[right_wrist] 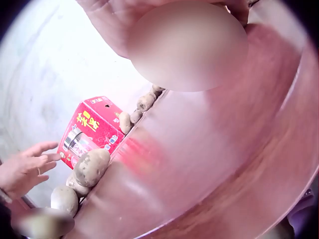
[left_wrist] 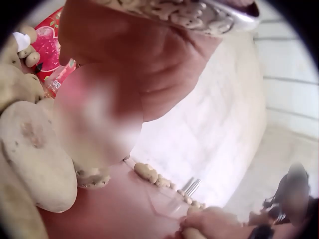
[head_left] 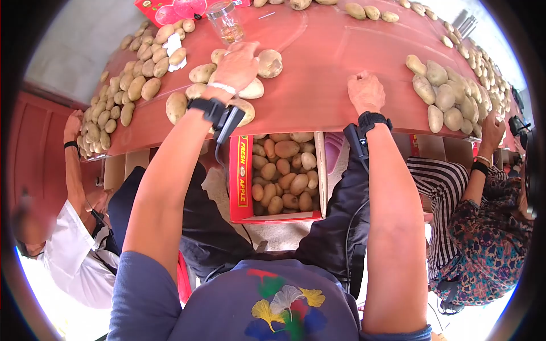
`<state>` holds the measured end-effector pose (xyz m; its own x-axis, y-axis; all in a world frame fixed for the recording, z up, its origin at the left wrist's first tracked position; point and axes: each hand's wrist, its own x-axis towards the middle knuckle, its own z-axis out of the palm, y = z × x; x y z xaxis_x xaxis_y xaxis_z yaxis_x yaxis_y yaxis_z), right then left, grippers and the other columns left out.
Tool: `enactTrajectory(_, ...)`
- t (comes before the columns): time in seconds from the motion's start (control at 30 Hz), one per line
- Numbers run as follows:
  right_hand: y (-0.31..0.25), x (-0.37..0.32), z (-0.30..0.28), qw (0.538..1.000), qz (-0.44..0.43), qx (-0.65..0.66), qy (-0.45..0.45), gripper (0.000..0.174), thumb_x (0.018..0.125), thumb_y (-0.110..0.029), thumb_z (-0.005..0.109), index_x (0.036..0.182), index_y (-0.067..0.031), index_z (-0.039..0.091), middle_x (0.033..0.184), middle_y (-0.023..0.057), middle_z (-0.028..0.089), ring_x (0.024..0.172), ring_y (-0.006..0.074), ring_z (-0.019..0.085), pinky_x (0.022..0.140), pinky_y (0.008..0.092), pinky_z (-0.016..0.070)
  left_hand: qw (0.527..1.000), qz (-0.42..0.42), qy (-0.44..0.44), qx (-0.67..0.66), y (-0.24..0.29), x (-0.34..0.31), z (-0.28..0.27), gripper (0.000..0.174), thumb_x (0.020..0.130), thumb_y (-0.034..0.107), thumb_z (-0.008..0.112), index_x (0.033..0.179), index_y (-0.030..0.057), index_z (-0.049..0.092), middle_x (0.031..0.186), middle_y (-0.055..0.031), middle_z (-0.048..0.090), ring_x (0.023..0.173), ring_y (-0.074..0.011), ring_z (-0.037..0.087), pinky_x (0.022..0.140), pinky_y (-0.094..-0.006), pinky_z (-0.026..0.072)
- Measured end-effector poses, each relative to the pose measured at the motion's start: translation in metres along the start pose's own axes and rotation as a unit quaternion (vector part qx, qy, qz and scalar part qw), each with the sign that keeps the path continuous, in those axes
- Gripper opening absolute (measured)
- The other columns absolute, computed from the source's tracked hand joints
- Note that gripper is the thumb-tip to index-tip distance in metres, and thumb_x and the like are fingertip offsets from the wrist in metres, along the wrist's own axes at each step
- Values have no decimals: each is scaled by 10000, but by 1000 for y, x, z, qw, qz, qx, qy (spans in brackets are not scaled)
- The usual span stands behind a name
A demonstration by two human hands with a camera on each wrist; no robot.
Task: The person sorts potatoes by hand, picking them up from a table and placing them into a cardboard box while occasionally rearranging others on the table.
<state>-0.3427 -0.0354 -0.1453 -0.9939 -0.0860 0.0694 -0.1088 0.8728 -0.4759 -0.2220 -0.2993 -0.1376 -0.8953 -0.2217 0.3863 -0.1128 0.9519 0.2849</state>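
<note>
In the head view my left hand [head_left: 236, 65] reaches over a small group of potatoes [head_left: 202, 73] on the red table, a bracelet at its wrist. The right wrist view shows this hand [right_wrist: 27, 172] side-on, fingers spread and extended, beside potatoes [right_wrist: 92, 168]. One large pale potato [left_wrist: 40, 154] lies close to it in the left wrist view. My right hand [head_left: 365, 91] is over the table's near part, apart from the potatoes, its knuckles upward and fingers bent under. A blurred patch covers its fingers in the right wrist view, so I cannot tell what they hold.
A cardboard box [head_left: 242, 182] of potatoes stands below the table edge between my knees. Potato heaps lie left [head_left: 136, 88] and right [head_left: 446, 96]. A glass jar [head_left: 226, 23] and red carton [head_left: 165, 10] are at the back. People sit on both sides.
</note>
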Motion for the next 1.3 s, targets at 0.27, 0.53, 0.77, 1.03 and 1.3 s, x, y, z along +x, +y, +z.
enactTrajectory(0.27, 4, 9, 8, 999, -35, -15, 18, 339, 777, -332, 506, 979, -128, 688, 1026, 178, 654, 995, 360, 607, 882, 422, 473, 959, -169, 214, 72, -117, -141, -33, 534, 877, 328, 509, 1307, 32, 399, 1261, -220, 487, 1166, -393, 440, 967, -469, 358)
enactTrajectory(0.53, 9, 26, 8, 992, -66, -89, -67, 467, 748, -436, 557, 1104, -146, 640, 1115, 195, 617, 1099, 357, 552, 939, 407, 430, 909, -355, 216, -16, -112, -150, -18, 496, 836, 418, 523, 1186, 69, 476, 1048, -228, 613, 969, -430, 568, 856, -494, 432)
enactTrajectory(0.77, -44, -88, -9, 902, -412, 130, -2, 243, 803, -286, 603, 905, -66, 584, 907, 148, 618, 852, 303, 595, 720, 402, 474, 937, -243, 245, 47, -116, -156, -14, 467, 876, 385, 500, 1211, 62, 462, 1020, -267, 589, 956, -418, 561, 837, -486, 437)
enactTrajectory(1.03, 8, -210, 190, 791, -299, -337, -413, 233, 791, -140, 570, 999, -104, 667, 1106, 118, 634, 1052, 306, 597, 797, 533, 457, 929, -299, 218, 32, -99, -155, -24, 481, 884, 356, 501, 1269, 75, 430, 1139, -218, 568, 1033, -388, 545, 886, -450, 425)
enactTrajectory(1.3, 61, -239, 252, 750, -210, -515, -357, 322, 890, -191, 473, 1183, -134, 594, 1191, 91, 607, 1105, 296, 566, 815, 577, 418, 925, -295, 232, 53, -102, -156, -22, 514, 861, 388, 546, 1273, 100, 442, 1054, -215, 591, 963, -382, 571, 842, -465, 449)
